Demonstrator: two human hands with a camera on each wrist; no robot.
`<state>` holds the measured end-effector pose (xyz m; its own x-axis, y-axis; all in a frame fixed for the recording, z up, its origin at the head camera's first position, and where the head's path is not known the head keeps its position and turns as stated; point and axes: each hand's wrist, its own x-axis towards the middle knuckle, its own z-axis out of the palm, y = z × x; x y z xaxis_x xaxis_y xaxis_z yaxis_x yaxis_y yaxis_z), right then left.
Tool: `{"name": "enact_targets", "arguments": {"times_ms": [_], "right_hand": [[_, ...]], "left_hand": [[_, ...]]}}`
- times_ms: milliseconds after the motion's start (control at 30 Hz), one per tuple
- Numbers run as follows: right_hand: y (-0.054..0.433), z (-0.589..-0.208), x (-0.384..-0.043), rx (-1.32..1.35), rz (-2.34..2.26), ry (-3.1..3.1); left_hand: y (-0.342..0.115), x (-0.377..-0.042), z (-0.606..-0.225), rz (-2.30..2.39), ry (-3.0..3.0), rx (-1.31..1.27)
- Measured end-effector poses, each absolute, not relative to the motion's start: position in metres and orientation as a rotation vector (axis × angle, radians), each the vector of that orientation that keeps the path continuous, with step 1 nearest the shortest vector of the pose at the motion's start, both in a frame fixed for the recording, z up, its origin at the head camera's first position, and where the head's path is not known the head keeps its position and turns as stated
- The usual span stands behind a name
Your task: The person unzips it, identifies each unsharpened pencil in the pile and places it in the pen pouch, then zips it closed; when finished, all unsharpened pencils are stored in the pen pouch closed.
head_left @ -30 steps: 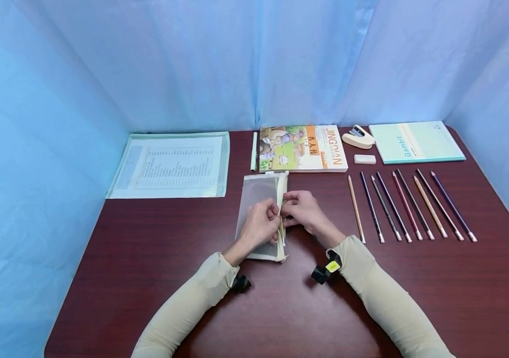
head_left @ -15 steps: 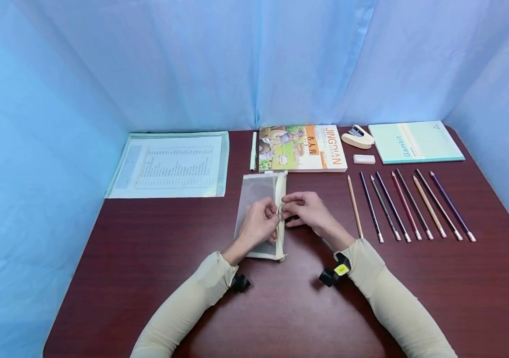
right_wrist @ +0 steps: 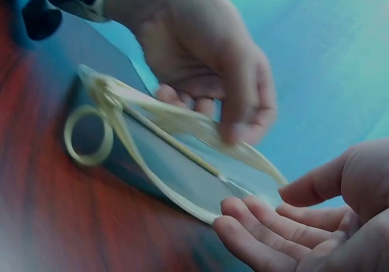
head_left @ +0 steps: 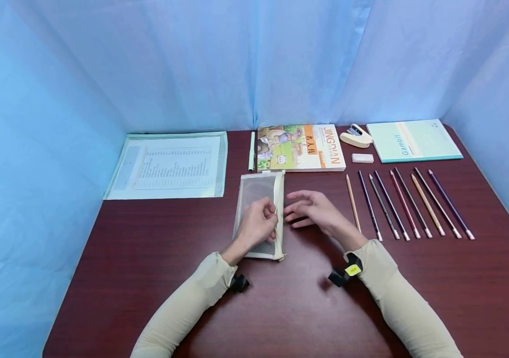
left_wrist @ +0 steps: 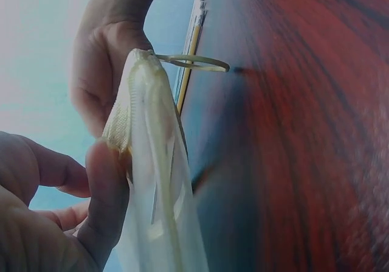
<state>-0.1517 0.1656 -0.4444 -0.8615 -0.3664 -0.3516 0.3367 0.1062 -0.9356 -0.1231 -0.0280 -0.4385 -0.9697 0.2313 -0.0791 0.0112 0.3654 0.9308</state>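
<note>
A see-through zip pouch [head_left: 257, 188] with a cream zip edge lies on the table in front of the person. The left hand [head_left: 258, 222] rests over the pouch and pinches its zip edge between thumb and fingers. Just right of that edge hovers the right hand [head_left: 314, 211], its fingers spread loosely and holding nothing. In the right wrist view the pouch's mouth gapes, and a pencil [right_wrist: 172, 141] shows inside it. A cream loop [right_wrist: 89, 136] hangs from the near corner of the pouch.
Several pencils [head_left: 393, 206] lie in a row at right. Along the back are a document folder [head_left: 169, 164], a pen [head_left: 252, 151], a book [head_left: 299, 148], a cream stapler-like item [head_left: 355, 136], an eraser [head_left: 362, 158] and a notebook [head_left: 415, 140]. Blue curtains [head_left: 192, 59] surround the table.
The right hand has let go of the zip edge and drawn a little to the right, its fingers spreading. The left hand keeps its pinch on the pouch.
</note>
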Motion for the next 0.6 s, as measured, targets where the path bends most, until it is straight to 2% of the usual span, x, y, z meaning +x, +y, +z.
{"name": "enact_targets", "arguments": {"times_ms": [133,300,467,600], "right_hand": [[0.204,-0.432,-0.154,-0.06,-1.758,2.04],[0.274,-0.413,-0.156,-0.077,-1.637,2.324],[0.351,-0.401,-0.153,0.033,-1.461,2.568],[0.404,-0.394,-0.151,0.147,-1.075,2.812]], "left_hand": [[-0.028,-0.123,-0.438,1.663,2.428,0.217],[-0.029,-0.122,-0.436,1.672,2.412,0.211],[-0.03,-0.123,-0.437,1.667,2.416,0.208],[-0.03,-0.124,-0.437,1.667,2.416,0.212]]}}
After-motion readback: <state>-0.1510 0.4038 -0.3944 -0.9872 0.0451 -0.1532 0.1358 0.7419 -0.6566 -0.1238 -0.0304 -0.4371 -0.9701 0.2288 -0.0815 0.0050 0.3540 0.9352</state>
